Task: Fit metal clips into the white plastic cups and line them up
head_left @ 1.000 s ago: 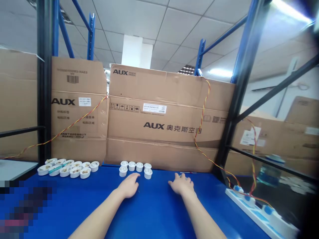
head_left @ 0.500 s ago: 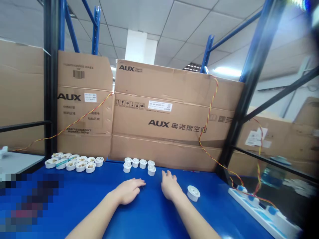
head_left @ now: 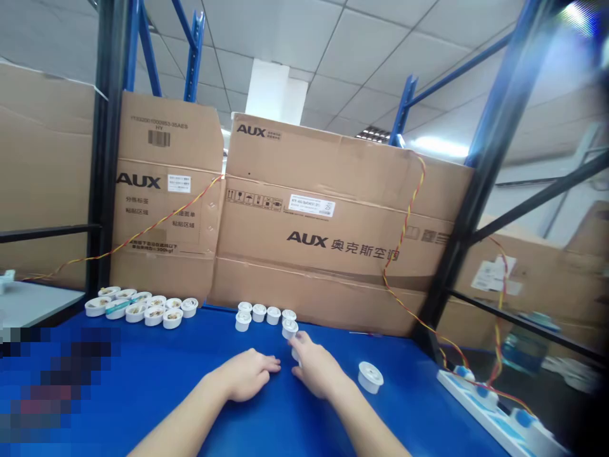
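My right hand (head_left: 316, 367) is curled at the front of a row of small white cups (head_left: 259, 313), with a white piece (head_left: 295, 354) showing between its fingers and mostly hidden. A white cup (head_left: 289, 328) stands just beyond the fingertips. My left hand (head_left: 247, 374) lies flat on the blue table (head_left: 200, 336), holding nothing, close to my right hand. A single white cup (head_left: 370, 377) stands alone to the right of my right hand, apart from it. Further left is a cluster of wider white cups with brownish contents (head_left: 143, 311).
Cardboard AUX boxes (head_left: 333, 216) stand behind the table between blue and black shelf uprights (head_left: 499, 158). A twisted yellow and red wire (head_left: 404, 266) runs across them to a white power strip (head_left: 490, 406) at the right edge. A pixelated patch covers the lower left.
My right hand has moved left and curled, closer to the row of cups, with a white piece now in its fingers. My left hand has shifted slightly; the lone cup stays put.
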A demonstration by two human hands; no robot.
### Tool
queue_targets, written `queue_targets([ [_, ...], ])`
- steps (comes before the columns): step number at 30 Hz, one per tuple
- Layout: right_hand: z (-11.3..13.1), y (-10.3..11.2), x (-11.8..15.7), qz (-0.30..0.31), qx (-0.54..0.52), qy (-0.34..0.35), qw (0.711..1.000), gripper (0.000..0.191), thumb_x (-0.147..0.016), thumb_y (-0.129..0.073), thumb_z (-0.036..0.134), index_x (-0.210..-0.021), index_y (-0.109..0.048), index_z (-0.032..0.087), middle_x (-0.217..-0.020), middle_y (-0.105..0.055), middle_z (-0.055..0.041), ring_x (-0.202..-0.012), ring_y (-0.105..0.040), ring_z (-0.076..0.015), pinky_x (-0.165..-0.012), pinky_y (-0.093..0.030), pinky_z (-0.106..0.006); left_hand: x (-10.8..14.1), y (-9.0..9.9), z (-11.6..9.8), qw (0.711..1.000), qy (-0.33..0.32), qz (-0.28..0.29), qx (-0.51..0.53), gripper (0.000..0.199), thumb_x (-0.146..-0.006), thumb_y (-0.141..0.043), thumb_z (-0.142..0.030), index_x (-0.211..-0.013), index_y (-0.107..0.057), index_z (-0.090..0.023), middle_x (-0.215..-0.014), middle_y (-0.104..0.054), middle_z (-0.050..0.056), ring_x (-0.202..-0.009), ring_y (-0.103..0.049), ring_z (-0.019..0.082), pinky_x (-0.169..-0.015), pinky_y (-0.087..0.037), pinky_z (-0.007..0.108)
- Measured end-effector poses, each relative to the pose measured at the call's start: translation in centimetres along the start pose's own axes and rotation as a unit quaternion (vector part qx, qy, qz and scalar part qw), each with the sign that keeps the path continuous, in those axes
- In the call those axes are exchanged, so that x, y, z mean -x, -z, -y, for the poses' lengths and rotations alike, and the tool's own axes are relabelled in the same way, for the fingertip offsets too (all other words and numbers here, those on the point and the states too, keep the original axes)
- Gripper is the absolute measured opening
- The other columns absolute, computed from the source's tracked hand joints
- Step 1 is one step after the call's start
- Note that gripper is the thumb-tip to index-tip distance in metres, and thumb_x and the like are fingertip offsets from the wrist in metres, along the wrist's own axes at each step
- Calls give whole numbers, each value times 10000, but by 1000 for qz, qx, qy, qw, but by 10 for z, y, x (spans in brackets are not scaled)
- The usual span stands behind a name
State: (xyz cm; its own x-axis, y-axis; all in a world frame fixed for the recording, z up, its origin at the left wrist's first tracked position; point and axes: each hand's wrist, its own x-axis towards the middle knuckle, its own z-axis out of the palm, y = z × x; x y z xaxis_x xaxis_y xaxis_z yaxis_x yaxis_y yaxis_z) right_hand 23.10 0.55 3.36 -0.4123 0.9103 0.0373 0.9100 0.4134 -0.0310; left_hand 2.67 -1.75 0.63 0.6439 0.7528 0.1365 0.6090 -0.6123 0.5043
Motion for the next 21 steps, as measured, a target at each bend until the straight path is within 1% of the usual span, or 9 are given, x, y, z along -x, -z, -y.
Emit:
queue_targets([
  [4,1,-7,-5,-27,-59,108,992,573,-763,-577,160,-1311,-478,292,-1485,-348,-55,-1206,-506,-294,-967,-427,-397,2,2,4,998,3,-12,56,471,-821,-373,-135,-1179,-652,-260,-1291,-595,-14,-1225,-527,176,-1088,-344,305],
  [7,-1,-15,-11,-45,-115,157,980,581,-791,-551,161,-1351,-444,274,-1485,-358,-50,-1307,-405,-252,-1060,-345,-378,3,5,6,995,8,-38,94,455,-794,-385,-122,-1082,-703,-272,-1185,-669,-29,-1130,-592,168,-1029,-397,279],
  [9,-5,-17,-14,-55,-149,173,972,615,-774,-574,163,-1363,-431,265,-1477,-370,-56,-1320,-388,-234,-1081,-321,-363,3,7,8,990,20,-82,110,438,-765,-387,-106,-1000,-729,-247,-1085,-711,-16,-1029,-632,167,-958,-444,270],
  [12,-12,-17,-15,-65,-200,177,962,673,-719,-624,164,-1358,-436,252,-1443,-407,-71,-1291,-421,-228,-1075,-330,-345,1,8,13,973,55,-194,110,411,-737,-387,-94,-961,-715,-199,-1005,-714,22,-934,-637,171,-878,-480,275],
  [14,-16,-16,-15,-67,-224,168,958,658,-709,-631,174,-1342,-463,237,-1421,-432,-85,-1281,-433,-236,-1077,-329,-356,-2,6,19,961,68,-246,111,459,-720,-388,-80,-1065,-669,-195,-1106,-676,39,-1007,-608,178,-895,-475,285],
  [15,-16,-16,-15,-68,-233,164,956,637,-718,-625,181,-1336,-476,229,-1417,-438,-92,-1289,-425,-242,-1086,-316,-370,-4,4,22,958,70,-254,113,514,-709,-389,-70,-1145,-628,-202,-1194,-636,43,-1076,-580,182,-916,-469,291],
  [18,-13,-19,-16,-64,-262,177,947,573,-763,-586,185,-1328,-499,223,-1439,-418,-99,-1325,-385,-246,-1111,-275,-401,-9,-2,32,963,84,-233,107,651,-696,-409,-62,-1324,-484,-214,-1412,-467,48,-1279,-440,202,-1005,-420,320],
  [19,-11,-20,-17,-64,-274,187,941,561,-773,-575,179,-1327,-502,226,-1444,-413,-96,-1330,-379,-241,-1113,-271,-401,-11,-3,33,965,91,-224,100,648,-701,-421,-68,-1332,-471,-209,-1424,-454,54,-1297,-421,206,-1026,-400,328],
  [21,-7,-24,-20,-74,-295,197,932,549,-774,-577,174,-1316,-510,229,-1428,-437,-90,-1314,-399,-234,-1102,-285,-392,-12,-3,32,969,93,-211,90,560,-737,-451,-106,-1286,-497,-206,-1379,-503,63,-1266,-454,209,-1039,-381,332],
])
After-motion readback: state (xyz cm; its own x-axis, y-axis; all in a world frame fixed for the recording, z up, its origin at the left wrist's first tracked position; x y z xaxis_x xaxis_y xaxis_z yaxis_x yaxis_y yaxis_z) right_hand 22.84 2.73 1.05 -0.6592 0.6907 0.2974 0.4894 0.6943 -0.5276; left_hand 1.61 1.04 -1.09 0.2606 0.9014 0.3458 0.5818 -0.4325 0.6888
